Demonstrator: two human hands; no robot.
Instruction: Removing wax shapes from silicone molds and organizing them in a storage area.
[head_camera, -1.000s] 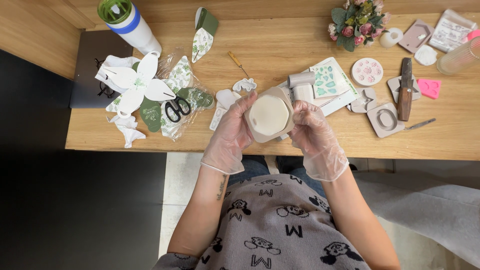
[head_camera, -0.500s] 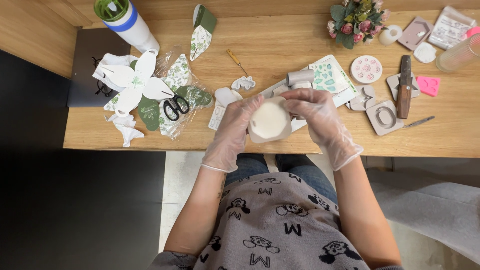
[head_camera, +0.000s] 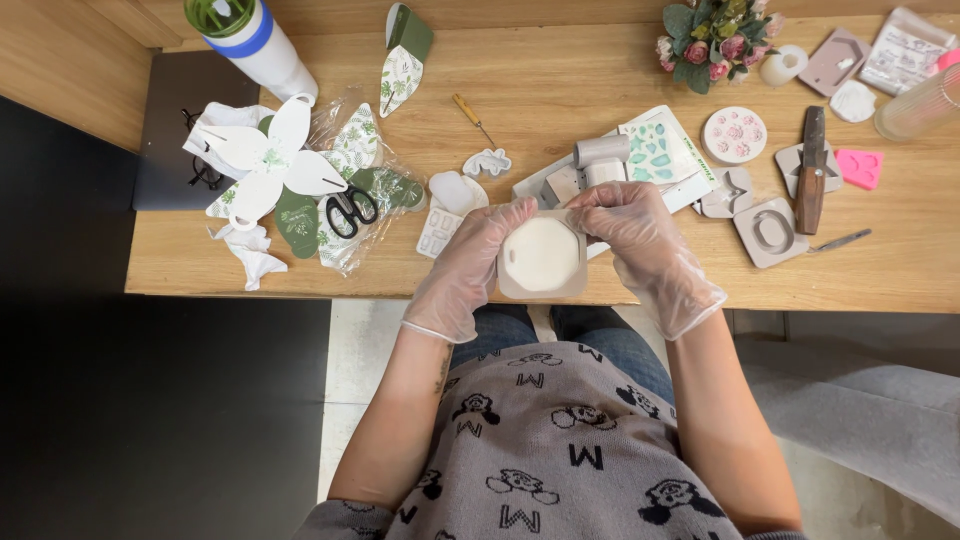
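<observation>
Head view is looking straight down, and nearest in is the person's lap in a grey patterned sweater (head_camera: 540, 470), right at the near edge of the wooden table (head_camera: 600, 70). Just past that, both gloved hands are holding a square grey mold (head_camera: 541, 257) over the table's near edge. The left hand (head_camera: 465, 265) is gripping its left side, fingers curling over the top left corner. The right hand (head_camera: 640, 245) is clamping the right side, fingertips pressing on the top right corner. The mold is sitting face up and pretty much flat, roughly square with rounded corners, so it isn't really showing a long axis; its edges are running about parallel to the table edge. Inside it is a white octagonal fill, smooth and matte.

Going further from the mold: just behind it is lying a white tray with a teal patterned sheet (head_camera: 655, 150), and to its left a small white blister tray (head_camera: 445, 205). Further left, black scissors (head_camera: 350, 208) are resting on leaf-print packets. Off to the mold's right, a knife with a wooden handle (head_camera: 811, 170) is lying across another grey mold. Far back right, a small flower bunch (head_camera: 715, 35) is standing.
</observation>
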